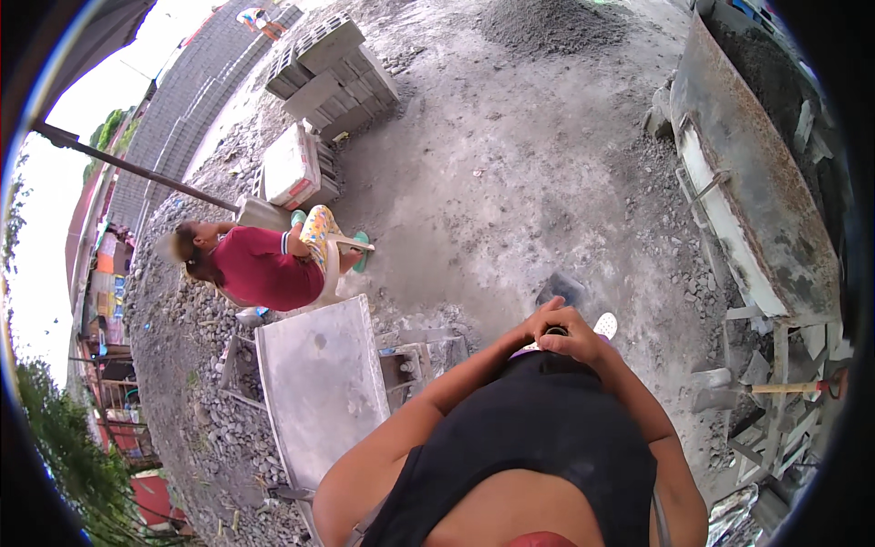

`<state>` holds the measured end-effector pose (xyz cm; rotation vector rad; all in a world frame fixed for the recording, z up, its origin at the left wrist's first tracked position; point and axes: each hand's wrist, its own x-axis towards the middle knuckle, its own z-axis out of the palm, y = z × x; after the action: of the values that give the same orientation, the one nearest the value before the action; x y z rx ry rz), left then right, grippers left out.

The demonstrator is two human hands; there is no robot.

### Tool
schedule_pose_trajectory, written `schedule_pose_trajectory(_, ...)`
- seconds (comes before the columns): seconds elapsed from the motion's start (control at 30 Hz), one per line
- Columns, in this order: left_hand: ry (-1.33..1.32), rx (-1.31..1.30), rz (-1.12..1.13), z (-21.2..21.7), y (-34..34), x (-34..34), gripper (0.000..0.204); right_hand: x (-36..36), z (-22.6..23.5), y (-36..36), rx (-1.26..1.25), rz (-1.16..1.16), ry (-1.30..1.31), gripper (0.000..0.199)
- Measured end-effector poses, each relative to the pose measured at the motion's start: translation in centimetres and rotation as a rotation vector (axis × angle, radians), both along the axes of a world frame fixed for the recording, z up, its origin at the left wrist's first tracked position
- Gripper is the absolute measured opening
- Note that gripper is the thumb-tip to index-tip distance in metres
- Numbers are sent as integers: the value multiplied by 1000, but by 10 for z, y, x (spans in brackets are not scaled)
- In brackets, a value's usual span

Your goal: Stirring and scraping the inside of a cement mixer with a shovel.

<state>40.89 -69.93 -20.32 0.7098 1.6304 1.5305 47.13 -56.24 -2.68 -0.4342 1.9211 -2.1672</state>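
Grey, dusty ground [474, 182], trodden pale in the middle and stony along the left edge. At its near edge, just in front of a black top [547, 428], right hand [578, 335] clenched around a small dark piece [555, 332], only the rounded end showing between thumb and fingers. Left hand [540, 319] pressed against the right, partly covered; impossible to tell whether closed on the dark piece as well. Just beyond both hands, low at the near edge of the ground, a dark flat blade [561, 289]; any join to the dark piece hidden behind the fingers. Beside the right hand, a white shoe [604, 325], pierced with holes.

To the left, a grey table [319, 383], dusty on top, with a dull round mark towards the far edge. Just beyond the table's far edge, a person [269, 269] in a dark red shirt, seated on a pale chair [330, 278]. Past the person, a thin dark pole [137, 169], slanting away to the left. Farther along, towards the far left corner of the ground, a white sack [292, 167] lying on grey blocks [324, 166], then a taller stack [348, 87] of the same. At the far edge, a heap [547, 23] of dark gravel. Along the right edge, a long rusty trough [752, 164] on a rough frame [780, 365]. Near the trough's near end, a shovel [784, 389] with yellow shaft and red grip, well apart from both hands.
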Motion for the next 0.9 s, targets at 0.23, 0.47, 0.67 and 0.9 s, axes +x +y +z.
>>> schedule_pose_trajectory(0.23, -55, 15, 116, 11, -9, -3, 102, -21, -6, -11, -38, 74, 33, 30)
schedule_pose_trajectory(0.47, -60, 31, 143, 9, -9, -15, 102, -26, -9, -10, -63, 67, -19, 33)
schedule_pose_trajectory(0.67, -62, 37, 137, 8, 14, -29, 102, -18, 9, 11, 45, 169, 17, 36)
schedule_pose_trajectory(0.9, -98, 20, 149, 0, 42, -3, 102, -11, 4, 43, 172, 265, 51, 35)
